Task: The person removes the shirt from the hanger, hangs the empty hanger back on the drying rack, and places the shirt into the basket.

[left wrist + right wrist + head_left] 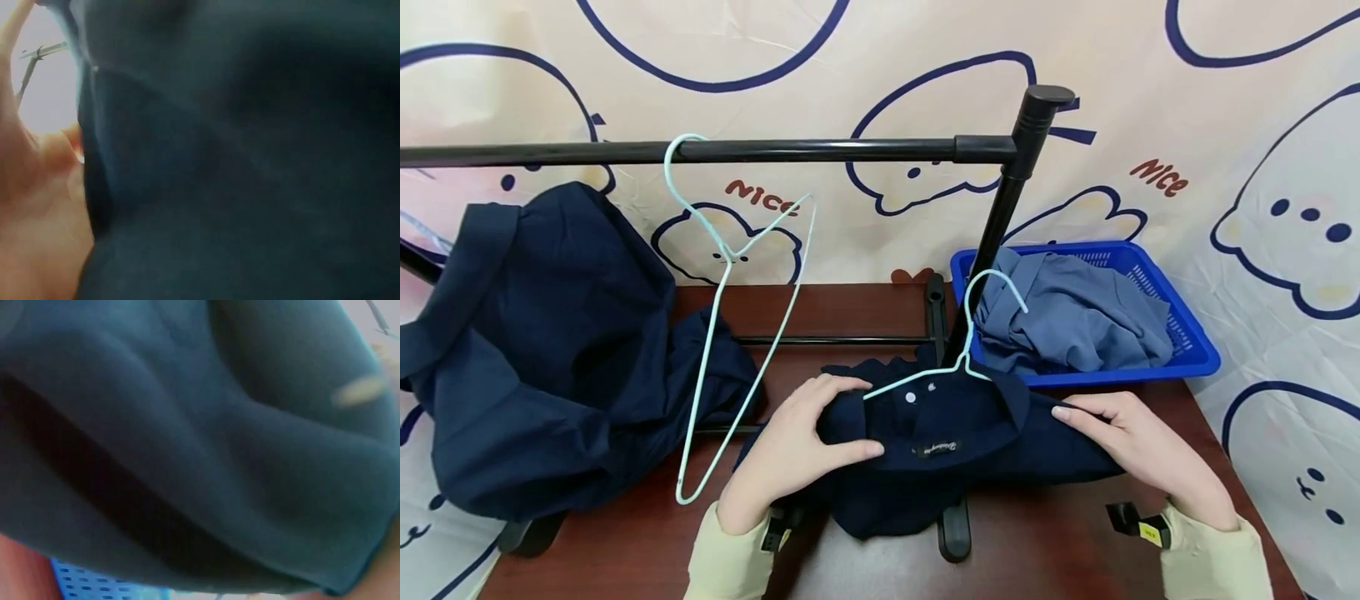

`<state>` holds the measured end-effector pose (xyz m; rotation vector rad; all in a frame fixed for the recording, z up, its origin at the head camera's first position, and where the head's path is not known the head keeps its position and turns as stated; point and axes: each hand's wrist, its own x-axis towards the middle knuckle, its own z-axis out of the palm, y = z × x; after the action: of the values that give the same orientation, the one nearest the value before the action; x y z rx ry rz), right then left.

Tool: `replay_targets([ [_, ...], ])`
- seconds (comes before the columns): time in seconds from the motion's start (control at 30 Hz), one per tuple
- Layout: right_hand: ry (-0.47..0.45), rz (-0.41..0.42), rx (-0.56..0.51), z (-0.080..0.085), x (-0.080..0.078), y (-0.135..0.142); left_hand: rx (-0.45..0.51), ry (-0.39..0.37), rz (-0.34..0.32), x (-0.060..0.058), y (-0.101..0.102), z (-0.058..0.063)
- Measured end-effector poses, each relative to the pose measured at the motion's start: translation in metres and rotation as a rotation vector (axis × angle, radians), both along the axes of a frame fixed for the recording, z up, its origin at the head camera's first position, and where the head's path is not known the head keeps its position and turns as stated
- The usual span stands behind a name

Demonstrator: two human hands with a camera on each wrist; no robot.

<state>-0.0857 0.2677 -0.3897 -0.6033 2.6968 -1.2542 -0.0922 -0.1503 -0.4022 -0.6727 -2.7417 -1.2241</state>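
Note:
A navy collared shirt [958, 425] with white buttons and a neck label lies bunched over the table's middle. Inside its collar sits a mint-green hanger [964, 358], hook pointing up, part of its frame hidden by cloth. My left hand [793, 446] grips the shirt's left side, thumb over the fabric and fingertips right by the hanger's arm. On the other side, my right hand [1150, 442] pinches the shirt's shoulder between thumb and fingers. Dark cloth [237, 169] fills most of the left wrist view, and the right wrist view is similarly covered by cloth [187, 444].
A black rack's bar [820, 151] crosses behind, joined to an upright post [1015, 175]. From the bar hangs a bare mint hanger [703, 367]. Another navy garment [550, 358] hangs at left. A blue basket [1195, 358] holding a blue-grey garment [1075, 312] stands at back right.

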Motion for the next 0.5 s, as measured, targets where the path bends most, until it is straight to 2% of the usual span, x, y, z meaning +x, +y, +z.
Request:
replay_targets([
  [0.13, 0.073, -0.097, 0.031, 0.007, 0.004, 0.0, -0.057, 0.057, 0.061, 0.001, 0.001, 0.002],
  [0.23, 0.135, -0.149, 0.049, 0.011, 0.007, -0.002, -0.05, 0.044, 0.072, 0.001, 0.004, 0.0],
  [0.37, 0.237, -0.185, 0.058, 0.014, 0.009, -0.008, -0.003, 0.061, 0.089, 0.001, 0.009, -0.006],
  [0.5, 0.367, -0.219, 0.055, 0.012, 0.008, -0.016, 0.082, 0.171, 0.095, -0.001, 0.015, -0.011],
])
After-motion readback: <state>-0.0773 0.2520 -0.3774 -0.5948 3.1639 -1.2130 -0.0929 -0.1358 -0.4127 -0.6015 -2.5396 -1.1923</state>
